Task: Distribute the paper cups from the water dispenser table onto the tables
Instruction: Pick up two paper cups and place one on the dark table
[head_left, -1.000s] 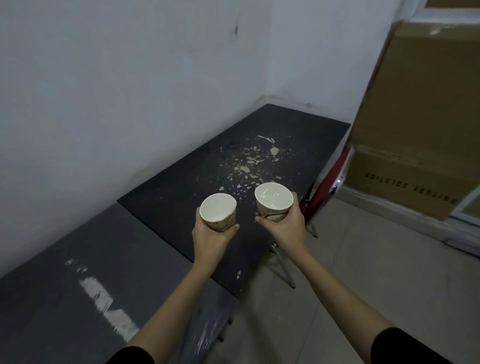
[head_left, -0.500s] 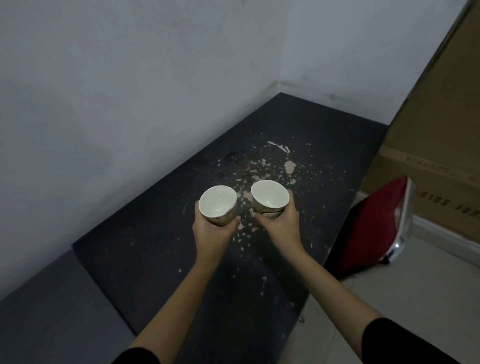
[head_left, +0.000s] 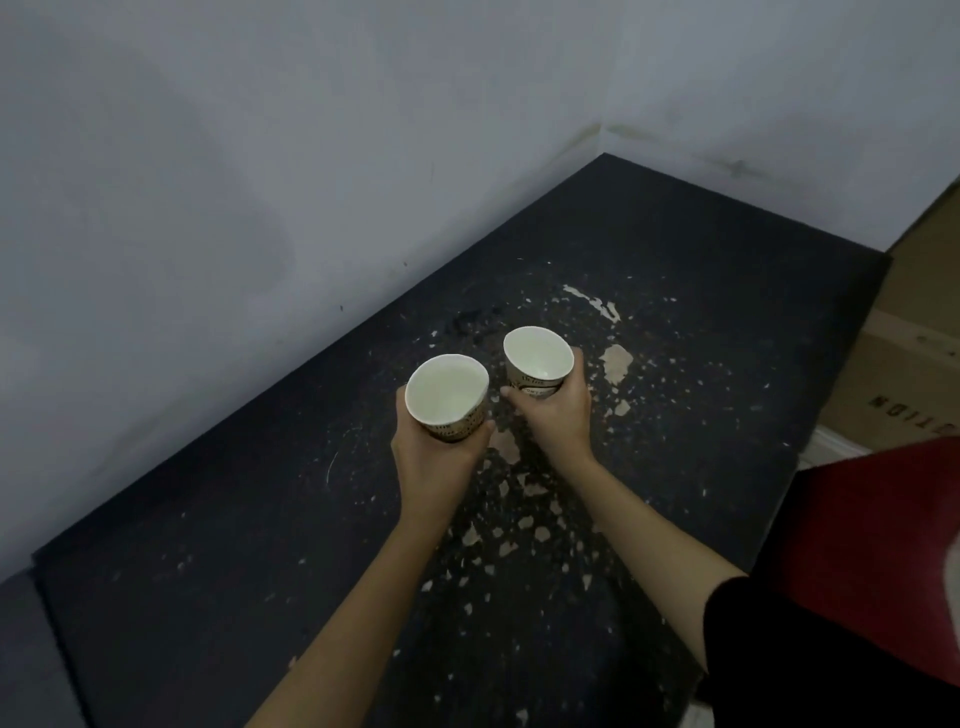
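The person stood over a dark, paint-flecked surface (head_left: 675, 270) set into the corner of the room, with one paper cup in each hand. The left hand (head_left: 434, 462) gripped the left cup (head_left: 448, 396) low on its wall, fingers wrapped around it; the right hand (head_left: 556, 415) held the right cup (head_left: 538, 361) the same way, fingers curled round its printed side. Both cups were upright, mouths up, apparently empty, side by side but not touching, and appeared to be held above the top rather than resting on it.

The step in hand looked like delivery: the cups had reached a table and were about to be set down. The next move probably called for lowering each cup until its base met the top, placing them apart, then loosening the fingers without tipping the light paper.
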